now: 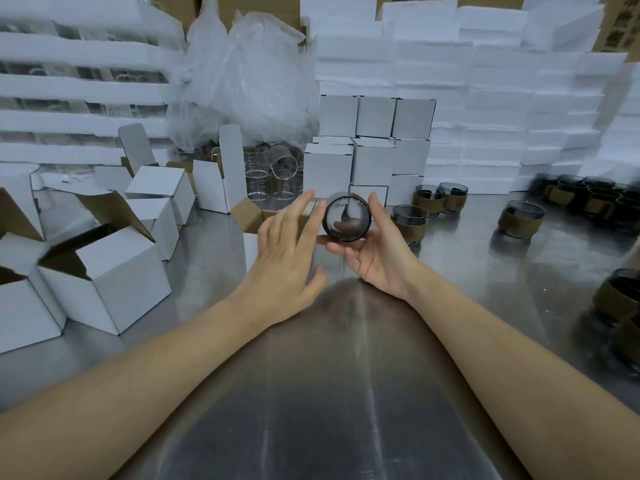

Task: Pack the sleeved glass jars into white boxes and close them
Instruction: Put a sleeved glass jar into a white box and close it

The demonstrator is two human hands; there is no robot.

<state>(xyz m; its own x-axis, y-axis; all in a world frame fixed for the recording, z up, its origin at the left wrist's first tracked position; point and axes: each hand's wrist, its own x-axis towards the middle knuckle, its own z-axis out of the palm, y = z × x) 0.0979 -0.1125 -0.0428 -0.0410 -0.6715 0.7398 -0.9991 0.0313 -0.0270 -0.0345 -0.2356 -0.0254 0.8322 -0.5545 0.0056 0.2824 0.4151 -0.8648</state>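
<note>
Sleeved glass jars (521, 220) wait at the right of a steel counter (363, 393), open white boxes (104, 282) at the left; mid-counter, one jar (346, 216) is held tipped, mouth toward the camera, just right of an open box (254, 216); smooth glass could slip onto the steel, or snag a raised flap; right hand (377, 261) cups it in curled fingers; left hand (287, 254), fingers spread, touches its side.

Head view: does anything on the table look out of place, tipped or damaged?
Only one thing: a clear glass beaker lies tilted on top of the upright beakers beside the closed white boxes. No breakage or spill shows. The dark glass jar lies sideways only because the right hand holds it.
</note>
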